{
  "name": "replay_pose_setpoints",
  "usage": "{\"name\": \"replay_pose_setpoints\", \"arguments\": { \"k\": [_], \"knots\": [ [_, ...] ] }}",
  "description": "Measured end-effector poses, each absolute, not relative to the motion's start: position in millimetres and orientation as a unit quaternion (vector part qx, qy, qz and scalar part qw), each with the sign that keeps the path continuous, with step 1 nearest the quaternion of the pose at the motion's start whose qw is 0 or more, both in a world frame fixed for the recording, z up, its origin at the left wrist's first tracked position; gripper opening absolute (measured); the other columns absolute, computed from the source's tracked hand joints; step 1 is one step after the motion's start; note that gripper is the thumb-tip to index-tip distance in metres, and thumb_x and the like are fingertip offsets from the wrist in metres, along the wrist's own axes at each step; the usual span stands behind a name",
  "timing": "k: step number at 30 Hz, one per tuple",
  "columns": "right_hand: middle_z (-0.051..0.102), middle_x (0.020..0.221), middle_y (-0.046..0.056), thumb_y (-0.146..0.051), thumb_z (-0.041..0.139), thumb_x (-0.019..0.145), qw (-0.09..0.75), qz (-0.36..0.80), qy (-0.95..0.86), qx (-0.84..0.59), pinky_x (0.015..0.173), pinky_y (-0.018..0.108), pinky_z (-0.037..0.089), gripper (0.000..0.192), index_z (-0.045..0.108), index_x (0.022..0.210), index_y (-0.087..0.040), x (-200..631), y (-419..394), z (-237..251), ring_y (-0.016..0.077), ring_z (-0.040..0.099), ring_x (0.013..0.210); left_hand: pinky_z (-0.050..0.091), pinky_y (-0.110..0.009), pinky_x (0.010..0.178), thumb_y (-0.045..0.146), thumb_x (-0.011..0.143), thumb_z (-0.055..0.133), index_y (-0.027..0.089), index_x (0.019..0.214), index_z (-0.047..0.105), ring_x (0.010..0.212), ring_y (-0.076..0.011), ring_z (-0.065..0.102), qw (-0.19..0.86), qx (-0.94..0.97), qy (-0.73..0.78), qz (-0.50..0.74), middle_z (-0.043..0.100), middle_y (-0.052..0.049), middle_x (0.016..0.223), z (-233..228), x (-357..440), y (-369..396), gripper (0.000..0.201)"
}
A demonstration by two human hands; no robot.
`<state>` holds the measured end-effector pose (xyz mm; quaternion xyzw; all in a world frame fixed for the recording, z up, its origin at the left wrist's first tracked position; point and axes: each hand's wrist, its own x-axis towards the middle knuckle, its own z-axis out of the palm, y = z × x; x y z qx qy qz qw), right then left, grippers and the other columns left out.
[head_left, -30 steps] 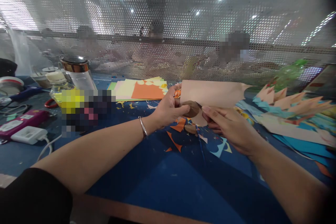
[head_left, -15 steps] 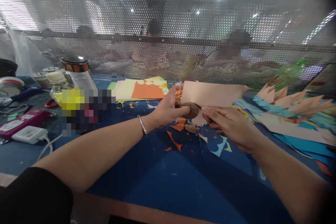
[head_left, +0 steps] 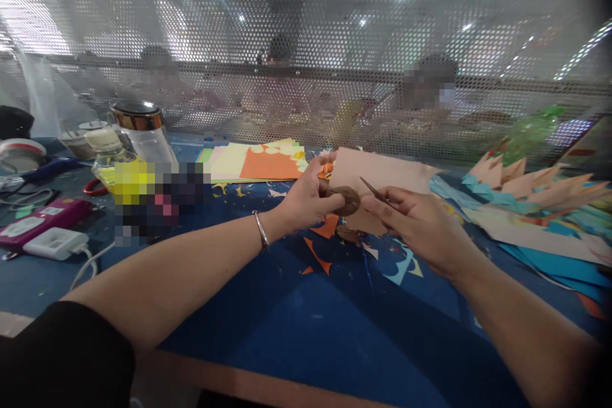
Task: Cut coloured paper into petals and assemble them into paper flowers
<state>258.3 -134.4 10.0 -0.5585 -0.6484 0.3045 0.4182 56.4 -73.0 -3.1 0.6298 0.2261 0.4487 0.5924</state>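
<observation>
My left hand [head_left: 310,196] grips a sheet of peach paper [head_left: 377,169], its thumb pressing a round brown disc [head_left: 351,201] against the sheet. Between the thumb and fingers of my right hand [head_left: 406,210] is a slim dark pointed tool [head_left: 371,187], its tip up and left in front of the paper, just above the disc. Whether the tip touches the paper I cannot tell, and my fingers hide the tool's other end. Below the hands lie orange paper scraps [head_left: 319,256] and light blue scraps [head_left: 399,268].
Stacked coloured paper [head_left: 224,162] lies behind my left forearm. Folded peach and blue paper pieces [head_left: 521,178] stand at the right. A capped bottle [head_left: 108,146], a glass flask [head_left: 143,131] and a purple power strip [head_left: 52,220] are at the left. A perforated screen [head_left: 306,19] closes off the back.
The tool's tip has moved from the disc's right edge to above it, and more of the tool shows. The sheet has tilted slightly. My left hand stays almost still.
</observation>
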Motion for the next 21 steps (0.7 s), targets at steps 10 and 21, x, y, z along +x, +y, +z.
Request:
{"name": "replay_pose_setpoints", "arguments": {
  "k": [10, 21],
  "knots": [
    [0.07, 0.076, 0.004, -0.066, 0.08, 0.076, 0.473, 0.26, -0.659, -0.524, 0.064, 0.031, 0.053, 0.046, 0.066, 0.085, -0.023, 250, -136, 15, 0.0204, 0.064, 0.071, 0.056, -0.031, 0.074, 0.02, 0.069, 0.089, 0.015, 0.117, 0.062, 0.076, -0.0176, 0.072, 0.708, 0.516, 0.206, 0.436, 0.076, -0.005, 0.086, -6, 68, -81, 0.055],
    [0.026, 0.053, -0.009, -0.087, 0.066, 0.078, 0.475, 0.38, -0.6, -0.52, 0.042, 0.025, 0.016, 0.064, 0.063, 0.081, -0.023, 252, -136, 12, 0.0079, 0.022, 0.043, 0.05, -0.027, 0.072, 0.021, 0.073, 0.087, 0.014, 0.085, 0.073, 0.074, -0.0131, 0.07, 0.688, 0.501, 0.245, 0.465, 0.075, -0.004, 0.084, -2, 61, -76, 0.019]
  ]
}}
